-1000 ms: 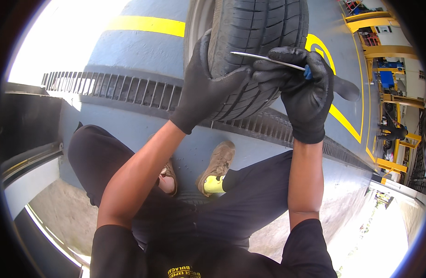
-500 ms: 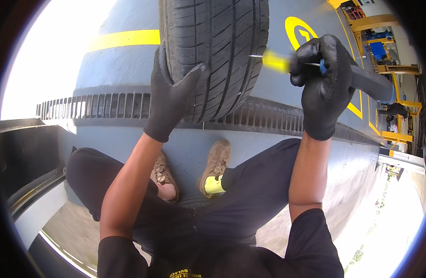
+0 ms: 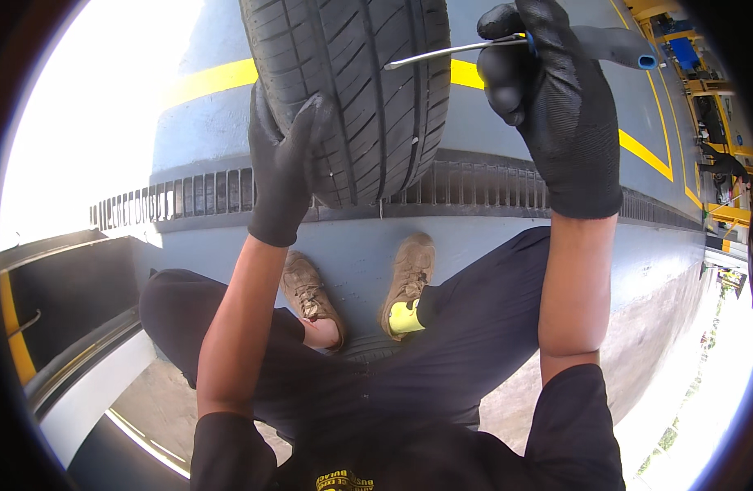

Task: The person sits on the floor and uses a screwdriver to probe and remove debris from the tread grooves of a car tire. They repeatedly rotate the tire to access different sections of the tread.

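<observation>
A black tyre (image 3: pixel 368 90) stands upright on its tread in front of me, over a metal drain grate (image 3: pixel 474 186). My left hand (image 3: pixel 282 168), in a black glove, presses flat against the tread at its lower left. My right hand (image 3: pixel 548 98), also gloved, is closed around a screwdriver (image 3: pixel 507 45) with a dark handle and blue tip. Its thin metal shaft lies across the tread, with the tip resting near a groove on the right half of the tyre.
I am squatting in dark trousers and tan shoes (image 3: pixel 407 282) on a blue floor with yellow painted lines (image 3: pixel 209 80). A dark pit edge with a metal rail (image 3: pixel 82 360) lies at the left. Yellow workshop equipment (image 3: pixel 703 90) stands at the far right.
The tyre now sits closer and more central. My left hand slid lower down the tread. My right hand rose, and the screwdriver's shaft again points onto the tread.
</observation>
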The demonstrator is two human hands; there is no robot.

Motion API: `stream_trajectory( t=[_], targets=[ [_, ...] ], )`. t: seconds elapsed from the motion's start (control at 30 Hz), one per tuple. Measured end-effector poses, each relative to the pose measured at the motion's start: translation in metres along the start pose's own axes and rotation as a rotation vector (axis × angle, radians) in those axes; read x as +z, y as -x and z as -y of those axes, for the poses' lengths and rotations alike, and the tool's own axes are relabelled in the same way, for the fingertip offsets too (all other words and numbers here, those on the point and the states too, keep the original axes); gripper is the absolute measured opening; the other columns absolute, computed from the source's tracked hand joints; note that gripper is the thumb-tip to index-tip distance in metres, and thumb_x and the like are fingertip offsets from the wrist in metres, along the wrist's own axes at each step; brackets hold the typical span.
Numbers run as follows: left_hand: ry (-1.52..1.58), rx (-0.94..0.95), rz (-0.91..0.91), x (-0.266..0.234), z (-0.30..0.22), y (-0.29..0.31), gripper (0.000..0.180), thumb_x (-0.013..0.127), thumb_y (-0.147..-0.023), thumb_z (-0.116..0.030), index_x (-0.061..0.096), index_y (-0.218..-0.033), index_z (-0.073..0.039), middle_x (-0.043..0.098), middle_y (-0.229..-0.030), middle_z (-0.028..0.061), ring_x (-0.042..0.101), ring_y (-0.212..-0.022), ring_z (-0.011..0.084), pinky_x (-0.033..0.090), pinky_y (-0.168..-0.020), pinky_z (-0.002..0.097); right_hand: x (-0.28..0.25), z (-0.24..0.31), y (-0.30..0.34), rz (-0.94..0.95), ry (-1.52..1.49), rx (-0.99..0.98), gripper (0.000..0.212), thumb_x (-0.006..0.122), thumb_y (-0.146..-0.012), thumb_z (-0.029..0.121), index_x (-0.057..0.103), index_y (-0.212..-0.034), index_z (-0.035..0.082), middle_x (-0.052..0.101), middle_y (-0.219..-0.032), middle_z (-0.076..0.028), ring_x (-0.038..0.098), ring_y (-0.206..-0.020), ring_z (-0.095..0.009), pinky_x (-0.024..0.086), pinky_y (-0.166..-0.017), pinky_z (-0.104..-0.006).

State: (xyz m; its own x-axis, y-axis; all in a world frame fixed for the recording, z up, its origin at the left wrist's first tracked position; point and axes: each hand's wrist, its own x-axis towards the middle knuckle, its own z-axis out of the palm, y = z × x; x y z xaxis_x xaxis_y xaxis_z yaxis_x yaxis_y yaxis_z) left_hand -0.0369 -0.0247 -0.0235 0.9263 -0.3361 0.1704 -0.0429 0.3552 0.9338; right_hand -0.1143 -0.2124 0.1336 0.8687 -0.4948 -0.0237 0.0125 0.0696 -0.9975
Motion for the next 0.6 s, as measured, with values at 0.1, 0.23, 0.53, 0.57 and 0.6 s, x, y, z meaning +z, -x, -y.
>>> stream_trajectory(
  t=[0.1,0.23,0.53,0.57,0.6],
  targets=[
    [-0.562,0.424,0.107,-0.020,0.018,-0.003,0.036,0.060,-0.094,-0.009,0.052,-0.126,0.005,0.056,-0.122,0.0176,0.060,-0.112,0.0234,0.054,-0.093,0.0369,-0.007,-0.002,-0.003,0.094,-0.097,0.008,0.034,0.061,-0.099,0.031,0.063,-0.094,-0.002,0.067,-0.075,-0.012,0.066,-0.059,-0.018,0.053,-0.051,-0.0273],
    [-0.571,0.389,0.124,-0.014,0.011,-0.001,0.030,0.060,-0.095,-0.005,0.056,-0.124,0.000,0.051,-0.126,0.0203,0.058,-0.115,0.0306,0.055,-0.094,0.0400,-0.012,0.013,0.003,0.159,-0.041,0.002,0.036,0.062,-0.097,0.030,0.063,-0.098,-0.006,0.069,-0.078,-0.015,0.068,-0.059,-0.020,0.056,-0.052,-0.0297],
    [-0.984,0.648,0.227,-0.030,0.024,0.001,0.042,0.034,-0.104,-0.002,0.038,-0.146,-0.006,0.042,-0.138,0.0290,0.047,-0.131,0.0431,0.047,-0.106,0.0476,0.014,-0.013,0.014,-0.252,0.344,-0.328,0.024,0.076,-0.086,0.015,0.057,-0.081,0.001,0.064,-0.069,-0.008,0.059,-0.050,-0.012,0.047,-0.046,-0.0247],
    [-0.990,0.640,0.221,-0.029,0.022,0.002,0.042,0.035,-0.104,-0.002,0.039,-0.146,-0.006,0.042,-0.138,0.0290,0.047,-0.130,0.0431,0.047,-0.106,0.0474,0.017,-0.016,0.016,-0.304,0.412,-0.394,0.024,0.077,-0.084,0.012,0.055,-0.080,0.002,0.063,-0.069,-0.007,0.058,-0.050,-0.011,0.046,-0.047,-0.0243],
    [-0.971,0.608,0.222,-0.028,0.019,0.003,0.042,0.035,-0.104,-0.002,0.040,-0.146,-0.006,0.043,-0.138,0.0289,0.047,-0.130,0.0433,0.047,-0.106,0.0472,0.011,-0.018,0.012,-0.272,0.447,-0.469,0.026,0.079,-0.082,0.009,0.054,-0.079,0.003,0.062,-0.070,-0.006,0.058,-0.051,-0.010,0.046,-0.047,-0.0243]
  ],
)
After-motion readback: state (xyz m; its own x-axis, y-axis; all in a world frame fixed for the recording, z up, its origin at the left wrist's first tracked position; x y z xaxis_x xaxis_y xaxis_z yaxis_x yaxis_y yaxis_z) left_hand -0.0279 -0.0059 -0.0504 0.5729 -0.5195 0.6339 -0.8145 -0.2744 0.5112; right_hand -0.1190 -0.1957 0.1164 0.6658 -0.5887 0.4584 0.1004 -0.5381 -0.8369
